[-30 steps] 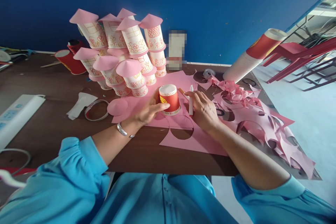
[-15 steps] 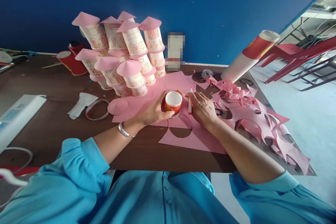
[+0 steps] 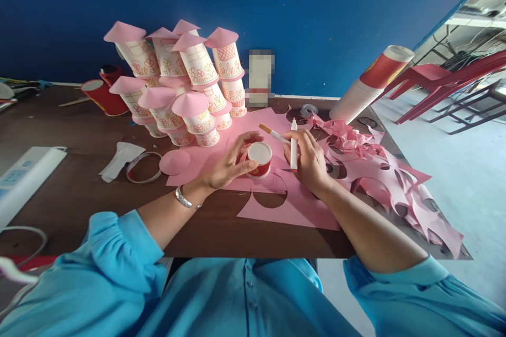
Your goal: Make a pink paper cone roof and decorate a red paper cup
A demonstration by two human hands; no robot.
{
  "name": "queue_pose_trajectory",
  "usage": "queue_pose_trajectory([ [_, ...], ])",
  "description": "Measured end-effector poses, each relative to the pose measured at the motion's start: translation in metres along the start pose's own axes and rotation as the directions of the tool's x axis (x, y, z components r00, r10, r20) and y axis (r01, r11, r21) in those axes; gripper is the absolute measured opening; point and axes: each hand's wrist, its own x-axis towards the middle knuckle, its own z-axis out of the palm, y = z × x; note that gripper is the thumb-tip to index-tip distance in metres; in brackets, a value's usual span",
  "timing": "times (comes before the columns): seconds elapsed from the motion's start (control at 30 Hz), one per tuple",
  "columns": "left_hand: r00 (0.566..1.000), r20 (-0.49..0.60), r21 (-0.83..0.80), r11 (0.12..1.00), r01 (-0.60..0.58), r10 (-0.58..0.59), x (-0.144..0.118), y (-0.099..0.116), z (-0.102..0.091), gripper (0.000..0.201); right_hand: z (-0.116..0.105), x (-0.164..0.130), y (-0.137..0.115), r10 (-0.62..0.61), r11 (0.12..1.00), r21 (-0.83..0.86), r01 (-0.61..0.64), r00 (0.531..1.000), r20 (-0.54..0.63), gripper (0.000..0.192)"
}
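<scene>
A small red paper cup [image 3: 260, 169] stands on pink paper with its white round end facing up. My left hand [image 3: 229, 164] curves loosely around its left side, thumb against the front and fingers behind. To the right of the cup, my right hand [image 3: 310, 159] is closed on two markers. One white marker [image 3: 293, 147] with a red end stands nearly upright in the fingers. The other, an orange-brown-tipped marker [image 3: 272, 132], points left towards the cup. Beneath both hands lies a pink paper sheet [image 3: 261, 121], and a sheet with round cut-outs [image 3: 300, 210] is nearer me.
Stacked cup towers [image 3: 197, 68] with pink cone roofs and drawn flowers stand back left. A pink paper cone [image 3: 174, 161] and a tape roll [image 3: 144, 167] lie left. Pink scraps [image 3: 379, 168] cover the right. A leaning cup stack [image 3: 363, 84] and power strip [image 3: 29, 176] flank them.
The cup's open top showed before; now what looks like its white base faces up. My right hand has moved slightly right, away from the cup, and the markers show more fully.
</scene>
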Motion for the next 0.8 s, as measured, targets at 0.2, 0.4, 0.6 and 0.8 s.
queue_pose_trajectory([
  [0.2, 0.956, -0.253, 0.062, 0.989, -0.138, 0.149, 0.005, -0.004, 0.002, 0.047, -0.007, 0.004, -0.014, -0.14, 0.988, 0.046, 0.146, 0.984, -0.111, 0.029],
  [0.4, 0.888, -0.272, 0.328, 0.903, -0.276, 0.37, 0.002, 0.005, 0.004, 0.049, -0.008, -0.002, -0.027, -0.288, 0.957, -0.004, 0.292, 0.944, -0.161, 0.041],
  [0.6, 0.916, -0.216, 0.408, 0.884, -0.229, 0.337, -0.002, 0.021, 0.01, 0.03, -0.007, -0.009, -0.028, -0.335, 0.94, 0.011, 0.34, 0.933, -0.13, 0.056],
  [0.8, 0.919, -0.232, 0.35, 0.909, -0.226, 0.318, -0.006, 0.029, 0.015, 0.031, -0.008, -0.007, -0.03, -0.357, 0.929, 0.051, 0.367, 0.923, -0.146, 0.05],
])
